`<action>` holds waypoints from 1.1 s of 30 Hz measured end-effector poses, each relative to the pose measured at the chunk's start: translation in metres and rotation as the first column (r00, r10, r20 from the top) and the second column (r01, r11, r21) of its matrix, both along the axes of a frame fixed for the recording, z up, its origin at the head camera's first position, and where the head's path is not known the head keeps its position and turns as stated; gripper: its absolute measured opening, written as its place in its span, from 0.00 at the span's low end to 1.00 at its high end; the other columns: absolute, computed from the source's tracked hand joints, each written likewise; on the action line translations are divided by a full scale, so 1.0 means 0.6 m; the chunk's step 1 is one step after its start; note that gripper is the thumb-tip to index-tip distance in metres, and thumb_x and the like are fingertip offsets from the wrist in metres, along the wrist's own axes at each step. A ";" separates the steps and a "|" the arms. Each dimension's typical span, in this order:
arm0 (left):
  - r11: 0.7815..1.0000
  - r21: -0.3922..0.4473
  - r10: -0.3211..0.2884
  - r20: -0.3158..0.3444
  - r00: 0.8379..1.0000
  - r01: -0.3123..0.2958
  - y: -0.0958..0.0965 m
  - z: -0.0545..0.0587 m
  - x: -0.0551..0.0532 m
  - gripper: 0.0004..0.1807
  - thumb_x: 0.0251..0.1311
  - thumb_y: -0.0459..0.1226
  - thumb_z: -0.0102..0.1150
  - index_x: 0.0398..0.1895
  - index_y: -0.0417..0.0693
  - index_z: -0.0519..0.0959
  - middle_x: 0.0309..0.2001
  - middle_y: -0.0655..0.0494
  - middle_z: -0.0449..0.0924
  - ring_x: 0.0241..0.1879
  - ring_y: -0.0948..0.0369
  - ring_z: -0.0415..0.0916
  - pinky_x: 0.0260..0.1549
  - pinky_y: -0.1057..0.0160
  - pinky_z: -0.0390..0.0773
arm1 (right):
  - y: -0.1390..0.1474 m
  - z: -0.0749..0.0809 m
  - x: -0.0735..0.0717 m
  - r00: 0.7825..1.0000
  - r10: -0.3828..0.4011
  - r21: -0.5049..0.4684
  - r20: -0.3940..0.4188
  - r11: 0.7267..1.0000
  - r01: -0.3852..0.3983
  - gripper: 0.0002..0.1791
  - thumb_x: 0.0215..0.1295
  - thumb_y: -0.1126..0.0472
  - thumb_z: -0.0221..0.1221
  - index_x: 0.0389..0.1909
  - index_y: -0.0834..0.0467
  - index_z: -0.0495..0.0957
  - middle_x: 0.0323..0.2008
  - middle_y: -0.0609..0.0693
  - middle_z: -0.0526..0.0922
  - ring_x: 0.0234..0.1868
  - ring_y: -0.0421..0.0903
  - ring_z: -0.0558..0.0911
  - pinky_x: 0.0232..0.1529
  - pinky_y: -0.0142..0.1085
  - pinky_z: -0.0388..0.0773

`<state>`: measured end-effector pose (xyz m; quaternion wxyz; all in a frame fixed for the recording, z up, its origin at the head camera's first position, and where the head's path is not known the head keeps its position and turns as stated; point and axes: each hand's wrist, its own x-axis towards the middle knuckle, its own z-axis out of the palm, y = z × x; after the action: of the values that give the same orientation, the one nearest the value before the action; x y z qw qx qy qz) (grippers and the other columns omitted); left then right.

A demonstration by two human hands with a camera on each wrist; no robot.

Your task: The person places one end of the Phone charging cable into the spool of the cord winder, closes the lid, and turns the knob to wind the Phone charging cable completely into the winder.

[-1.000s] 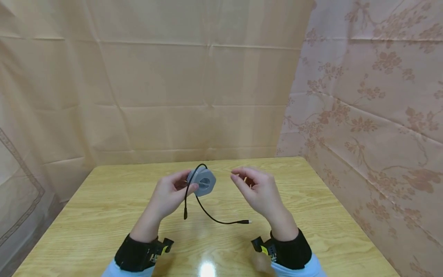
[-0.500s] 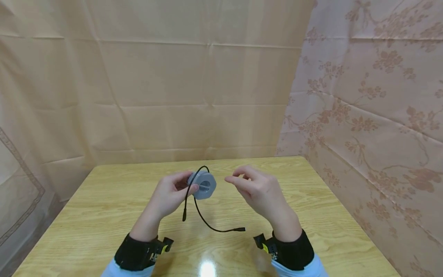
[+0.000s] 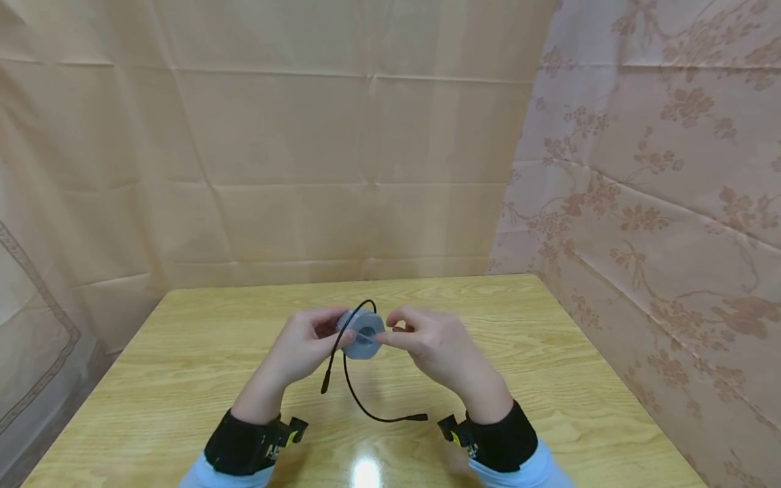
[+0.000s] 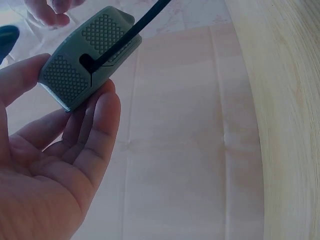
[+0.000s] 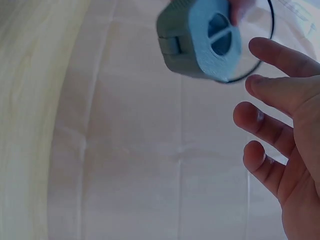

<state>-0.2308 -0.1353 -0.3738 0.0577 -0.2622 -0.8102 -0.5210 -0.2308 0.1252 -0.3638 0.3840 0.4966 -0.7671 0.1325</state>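
Note:
A grey-blue hexagonal cable winder (image 3: 360, 352) is held up over the table by my left hand (image 3: 302, 342), pinched between thumb and fingers. Its round recess with a crossbar faces me. A black cable (image 3: 390, 420) comes out of it, looping over the top and curving below, with plug ends (image 3: 325, 383) hanging on both sides. The left wrist view shows the winder's textured side (image 4: 100, 37) and the slot where the cable exits. My right hand (image 3: 436, 346) is at the winder's right edge, fingers loosely bent; in the right wrist view its fingertips (image 5: 260, 85) stand apart from the winder (image 5: 200, 45).
Below the hands lies a wood-grain table (image 3: 183, 379). A beige cloth (image 3: 274, 169) hangs behind it and a flower-patterned cloth (image 3: 641, 203) on the right. Black bands with small cameras wrap both wrists.
My right hand has moved left to the winder's edge. The left hand has lowered the winder slightly and turned it a little, and the longer cable end hangs lower.

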 end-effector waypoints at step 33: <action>0.994 -0.086 -0.062 0.072 0.995 0.068 -0.002 -0.009 -0.001 0.22 0.68 0.41 0.66 0.62 0.41 0.81 0.47 0.49 0.80 0.37 0.56 0.80 0.33 0.60 0.80 | -0.041 -0.037 0.005 0.977 -0.207 -0.001 0.050 0.978 0.207 0.12 0.54 0.51 0.77 0.41 0.40 0.92 0.26 0.41 0.73 0.17 0.34 0.66 0.17 0.24 0.57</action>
<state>-0.2315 -0.1367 -0.3792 0.0010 -0.2728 -0.8251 -0.4949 -0.2277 0.1008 -0.3863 0.3781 0.4094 -0.8235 0.1065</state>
